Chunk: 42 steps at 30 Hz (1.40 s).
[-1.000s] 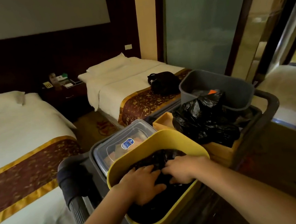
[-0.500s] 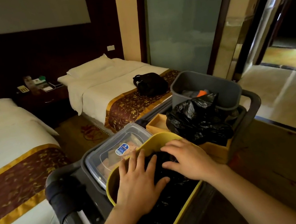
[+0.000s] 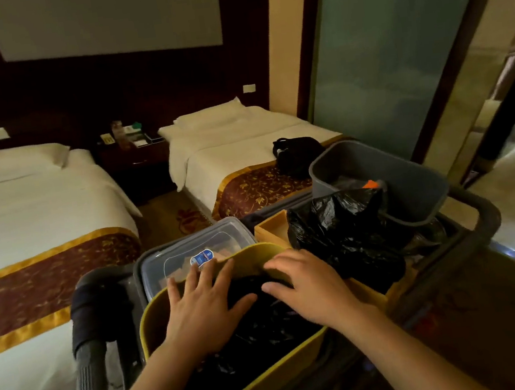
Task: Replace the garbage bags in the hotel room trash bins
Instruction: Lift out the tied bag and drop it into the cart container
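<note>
Left hand [image 3: 202, 305] and right hand [image 3: 311, 287] lie flat with fingers spread, pressing the crinkly black plastic bag [image 3: 268, 334] inside the rounded yellow bin [image 3: 152, 313] on the cart [image 3: 485, 214]. A glossy crumpled sack [image 3: 343, 232] sits just beyond.

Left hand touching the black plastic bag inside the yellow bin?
Touching. Head view: left hand lies flat, palm and thumb on the black plastic bag inside the yellow bin.
</note>
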Available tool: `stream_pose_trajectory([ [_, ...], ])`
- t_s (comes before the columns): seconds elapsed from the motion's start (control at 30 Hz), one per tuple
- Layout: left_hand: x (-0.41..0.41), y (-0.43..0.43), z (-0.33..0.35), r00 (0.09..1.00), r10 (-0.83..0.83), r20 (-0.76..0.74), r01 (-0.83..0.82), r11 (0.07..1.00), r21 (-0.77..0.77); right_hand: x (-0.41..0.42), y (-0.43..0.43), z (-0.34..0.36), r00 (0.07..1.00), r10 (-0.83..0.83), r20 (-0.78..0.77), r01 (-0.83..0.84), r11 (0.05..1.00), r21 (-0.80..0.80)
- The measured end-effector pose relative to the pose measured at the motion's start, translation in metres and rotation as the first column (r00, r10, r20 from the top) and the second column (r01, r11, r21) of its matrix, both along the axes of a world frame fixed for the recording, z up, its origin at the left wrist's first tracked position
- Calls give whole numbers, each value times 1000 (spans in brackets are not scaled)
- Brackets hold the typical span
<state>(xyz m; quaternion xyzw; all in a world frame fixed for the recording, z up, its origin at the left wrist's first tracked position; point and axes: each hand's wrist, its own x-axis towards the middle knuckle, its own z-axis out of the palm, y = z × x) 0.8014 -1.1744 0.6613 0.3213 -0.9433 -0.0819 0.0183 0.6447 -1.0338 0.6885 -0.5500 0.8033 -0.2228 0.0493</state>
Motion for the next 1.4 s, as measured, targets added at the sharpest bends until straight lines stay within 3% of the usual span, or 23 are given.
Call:
stream_pose_trajectory([
  [0.07, -8, 4, 1, 997, 72, -41, -70, 996, 51, -11, 8, 5, 1000, 8, -15, -10, 996, -92],
  [0.2, -13, 9, -8, 983, 154, -102, -152, 988, 30, -46, 19, 16, 898, -143, -416, 43, 970, -239],
  [0.3, -13, 13, -14, 981, 152, -118, -157, 987, -31, -74, 24, 34, 800, -266, -539, 201, 964, -177],
  [0.4, -11, 13, -17, 983, 144, -117, -150, 987, -49, -98, 25, 49, 798, -282, -533, 352, 935, 33],
  [0.53, -12, 12, -15, 979, 160, -126, -165, 986, -33, -113, 18, 48, 852, -263, -452, 400, 885, 238],
  [0.7, -10, 11, -18, 979, 152, -137, -157, 987, -30, -113, 13, 38, 885, -314, -345, 421, 856, 299],
  [0.83, -10, 11, -17, 982, 150, -118, -154, 988, -26, -111, 23, 52, 896, -393, -207, 406, 914, 24],
  [0.97, -10, 12, -16, 982, 153, -109, -157, 987, -27, -106, 34, 85, 909, -418, -3, 391, 853, -346],
  [1.1, -10, 12, -10, 968, 191, -160, -182, 981, 69, -81, 39, 117, 894, -165, 417, 411, 675, -613],
  [1.17, -6, 13, 5, 932, 249, -264, -168, 941, 295, -64, 36, 126, 799, 34, 600, 463, 601, -651],
  [1.23, 6, 22, 29, 812, 329, -482, 33, 799, 601, -50, 28, 129, 699, 168, 695, 474, 619, -626],
  [1.27, 15, 28, 41, 732, 353, -583, 193, 713, 674, -42, 21, 128, 668, 201, 716, 457, 649, -609],
  [1.33, 31, 39, 66, 616, 344, -709, 428, 609, 668, -24, 3, 122, 644, 230, 730, 415, 697, -585],
  [1.4, 41, 47, 81, 581, 300, -757, 466, 640, 611, -4, -17, 110, 654, 229, 721, 375, 730, -572],
])
